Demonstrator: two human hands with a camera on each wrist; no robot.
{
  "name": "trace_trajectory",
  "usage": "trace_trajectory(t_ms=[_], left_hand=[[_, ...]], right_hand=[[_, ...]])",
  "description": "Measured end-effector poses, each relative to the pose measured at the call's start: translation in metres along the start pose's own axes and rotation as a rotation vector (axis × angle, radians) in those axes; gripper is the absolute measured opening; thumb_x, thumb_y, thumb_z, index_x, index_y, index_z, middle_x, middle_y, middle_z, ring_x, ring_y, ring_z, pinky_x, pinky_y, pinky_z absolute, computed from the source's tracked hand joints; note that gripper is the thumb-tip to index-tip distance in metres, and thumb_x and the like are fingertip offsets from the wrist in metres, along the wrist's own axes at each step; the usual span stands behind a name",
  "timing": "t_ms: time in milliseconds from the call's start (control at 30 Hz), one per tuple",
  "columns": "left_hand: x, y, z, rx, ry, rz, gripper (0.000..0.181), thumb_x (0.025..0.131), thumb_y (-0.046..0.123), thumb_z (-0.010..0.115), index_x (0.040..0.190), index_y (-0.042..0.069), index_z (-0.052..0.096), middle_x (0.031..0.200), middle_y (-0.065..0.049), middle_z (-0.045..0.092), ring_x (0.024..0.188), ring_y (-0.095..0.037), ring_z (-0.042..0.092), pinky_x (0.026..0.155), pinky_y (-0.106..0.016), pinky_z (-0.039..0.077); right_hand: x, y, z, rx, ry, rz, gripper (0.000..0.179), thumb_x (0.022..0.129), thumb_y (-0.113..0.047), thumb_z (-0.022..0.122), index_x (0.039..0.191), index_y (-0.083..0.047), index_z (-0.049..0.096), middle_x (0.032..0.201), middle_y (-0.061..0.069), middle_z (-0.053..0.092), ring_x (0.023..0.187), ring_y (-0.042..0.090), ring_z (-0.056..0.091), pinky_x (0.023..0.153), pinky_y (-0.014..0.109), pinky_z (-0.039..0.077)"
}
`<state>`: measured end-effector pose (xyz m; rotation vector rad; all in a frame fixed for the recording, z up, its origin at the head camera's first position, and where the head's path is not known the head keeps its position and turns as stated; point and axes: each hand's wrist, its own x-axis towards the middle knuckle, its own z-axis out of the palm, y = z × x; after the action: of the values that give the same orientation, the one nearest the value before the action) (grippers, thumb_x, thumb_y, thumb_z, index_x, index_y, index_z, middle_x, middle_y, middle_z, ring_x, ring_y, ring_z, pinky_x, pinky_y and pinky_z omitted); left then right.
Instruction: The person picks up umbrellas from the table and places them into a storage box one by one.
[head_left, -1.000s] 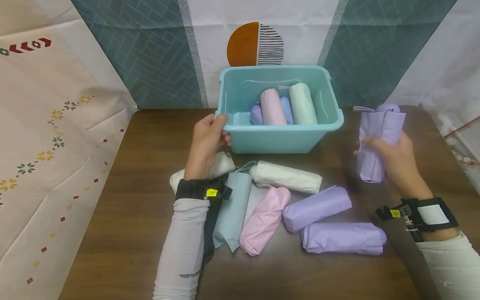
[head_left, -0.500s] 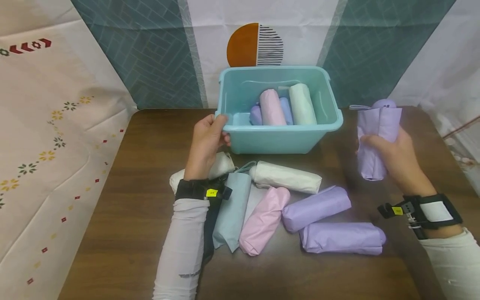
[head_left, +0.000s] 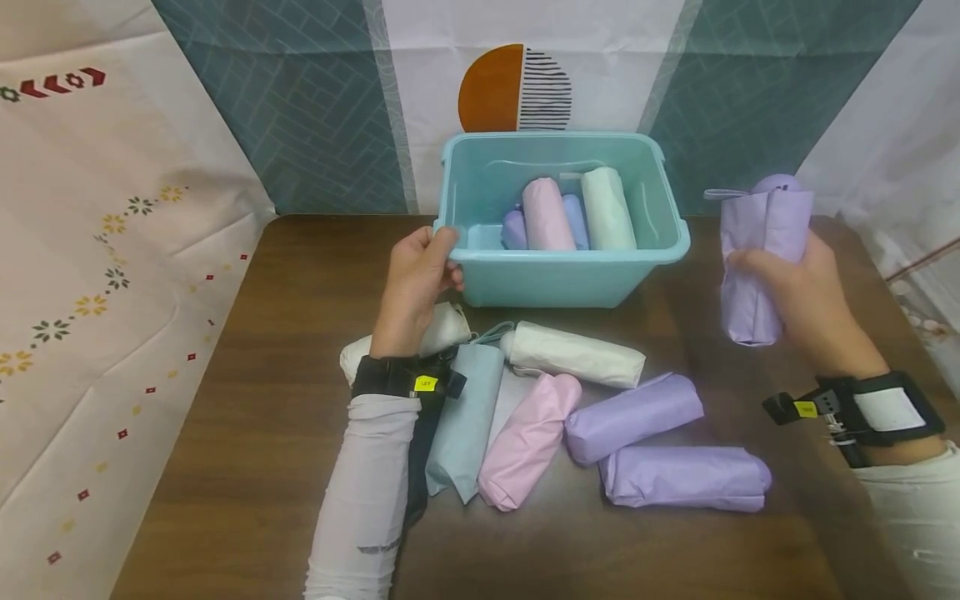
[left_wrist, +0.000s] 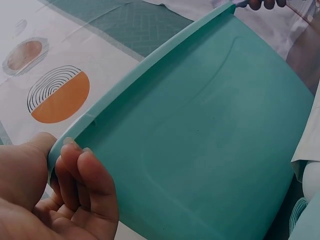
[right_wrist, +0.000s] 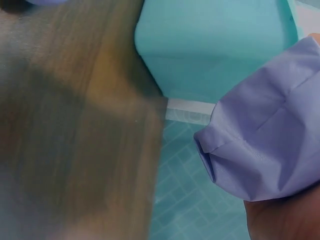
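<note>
My left hand (head_left: 414, 279) grips the front left corner of a teal plastic bin (head_left: 540, 279), thumb over the rim and fingers curled beneath it in the left wrist view. To the right of the bin, my right hand (head_left: 813, 287) holds a folded lilac umbrella (head_left: 761, 242) in its sleeve, roughly upright. Its rounded handle end and strap loop point up, and the sleeve's folded lower end (right_wrist: 230, 165) shows in the right wrist view. Inside the bin lie a pink umbrella (head_left: 547, 214), a pale mint one (head_left: 607, 208) and two purple-blue ones (head_left: 576, 221) partly hidden.
On the wooden table (head_left: 247, 417), before the bin, lie a white umbrella (head_left: 576, 354), a grey-blue one (head_left: 467, 417), a pink one (head_left: 528, 442) and two lilac ones (head_left: 633, 417). Another white one (head_left: 446, 329) is partly under my left wrist. A patterned cloth (head_left: 517, 25) hangs behind.
My right hand has raised the lilac umbrella a little, with the wrist shifting slightly to the right. The left hand and the bin have stayed in place.
</note>
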<state>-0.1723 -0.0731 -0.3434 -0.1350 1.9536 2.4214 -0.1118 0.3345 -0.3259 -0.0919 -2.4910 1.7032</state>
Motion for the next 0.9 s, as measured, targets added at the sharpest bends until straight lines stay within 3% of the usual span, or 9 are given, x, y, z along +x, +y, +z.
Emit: trace_trajectory(t_ms=[333, 667, 900], left_hand=[[-0.001, 0.001, 0.000, -0.003, -0.005, 0.001, 0.021, 0.091, 0.018, 0.058, 0.082, 0.002, 0.048, 0.066, -0.007, 0.044, 0.051, -0.015, 0.046, 0.052, -0.027, 0.046], [-0.002, 0.001, -0.001, 0.008, 0.000, -0.010, 0.022, 0.091, 0.019, 0.059, 0.083, 0.002, 0.049, 0.066, -0.007, 0.044, 0.052, -0.015, 0.045, 0.051, -0.027, 0.044], [-0.001, 0.001, 0.000, 0.025, -0.002, -0.007, 0.021, 0.092, 0.019, 0.059, 0.084, 0.002, 0.049, 0.067, -0.007, 0.044, 0.052, -0.015, 0.045, 0.051, -0.027, 0.043]], right_hand=[[0.005, -0.014, 0.006, 0.228, -0.003, -0.011, 0.045, 0.089, -0.015, 0.069, 0.127, -0.006, 0.046, 0.109, 0.013, 0.049, 0.081, 0.024, 0.057, 0.059, 0.029, 0.052], [0.010, -0.025, 0.015, 0.251, -0.015, -0.009, 0.048, 0.089, -0.017, 0.069, 0.129, -0.007, 0.044, 0.112, 0.014, 0.048, 0.086, 0.025, 0.056, 0.062, 0.029, 0.052], [0.011, -0.031, 0.018, 0.263, -0.008, 0.046, 0.051, 0.089, -0.023, 0.069, 0.131, -0.009, 0.043, 0.115, 0.012, 0.048, 0.091, 0.026, 0.054, 0.064, 0.029, 0.052]])
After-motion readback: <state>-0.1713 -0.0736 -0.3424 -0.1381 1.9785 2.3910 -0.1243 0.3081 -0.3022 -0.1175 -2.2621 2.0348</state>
